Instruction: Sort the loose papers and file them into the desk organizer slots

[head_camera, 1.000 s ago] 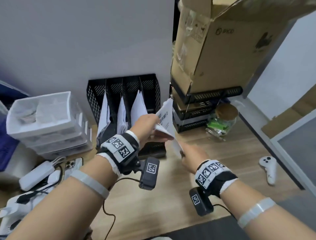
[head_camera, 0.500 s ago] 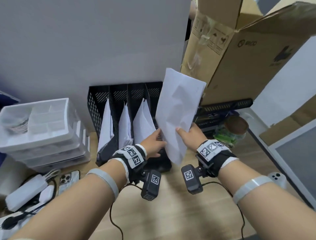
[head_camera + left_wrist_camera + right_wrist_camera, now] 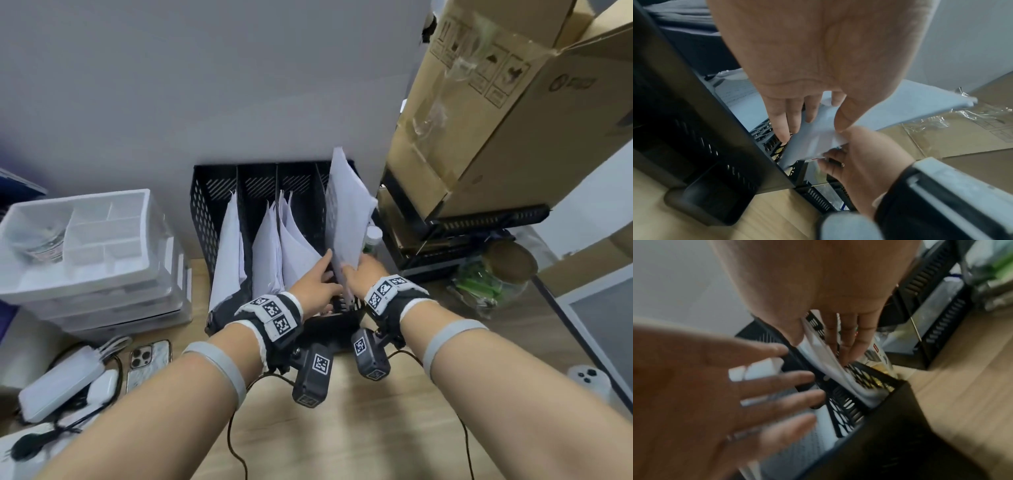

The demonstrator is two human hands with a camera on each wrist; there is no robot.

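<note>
A black mesh organizer (image 3: 209, 205) with several slots stands against the wall; white papers (image 3: 229, 246) lean in its left three slots. A white sheet (image 3: 346, 212) stands upright in the rightmost slot. My right hand (image 3: 356, 274) pinches its lower part between thumb and fingers. In the right wrist view the sheet (image 3: 830, 368) runs down from my right hand (image 3: 824, 340) onto the mesh floor (image 3: 859, 402). My left hand (image 3: 320, 277) is beside it with straight, spread fingers. In the left wrist view its thumb (image 3: 840, 120) touches the sheet (image 3: 890, 105).
White plastic drawers (image 3: 85, 260) stand left of the organizer, with a phone (image 3: 147, 359) and a white charger (image 3: 61, 387) in front. At the right are a cardboard box (image 3: 496, 120) on black trays (image 3: 479, 222), a cork-lidded jar (image 3: 503, 270) and a white controller (image 3: 589, 377).
The sheet went from low over the desk to upright in both hands, then down into the rightmost slot. My left hand has loosened from gripping it to straight fingers.
</note>
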